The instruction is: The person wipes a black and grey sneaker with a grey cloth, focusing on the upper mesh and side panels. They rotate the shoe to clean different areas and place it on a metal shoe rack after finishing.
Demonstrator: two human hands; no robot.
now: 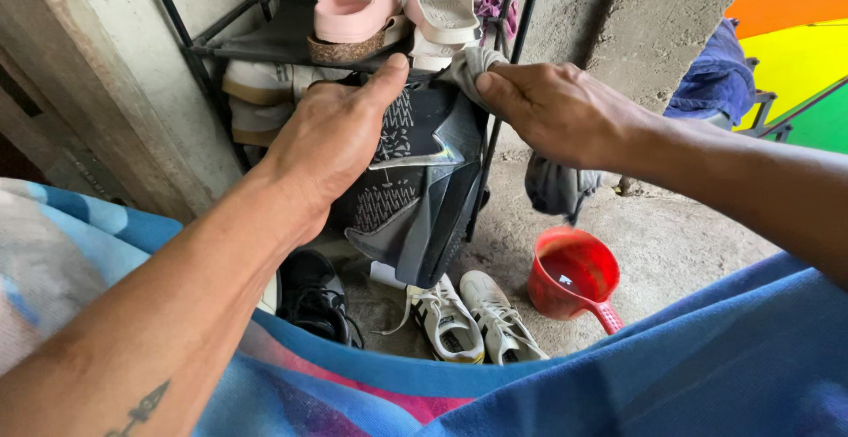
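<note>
Left arm: enters from lower left, forearm bare, extended up and right; small dark tattoo near lower edge; wrist straight. Left hand (331,136): back facing camera, palm pressed flat forward, thumb stretched up and right, fingers hidden behind palm. Right arm: enters from right edge, forearm bare, angled left and slightly up. Right hand (556,110): knuckles up, fingers curled, thumb and fingertips pinched together at left end.
</note>
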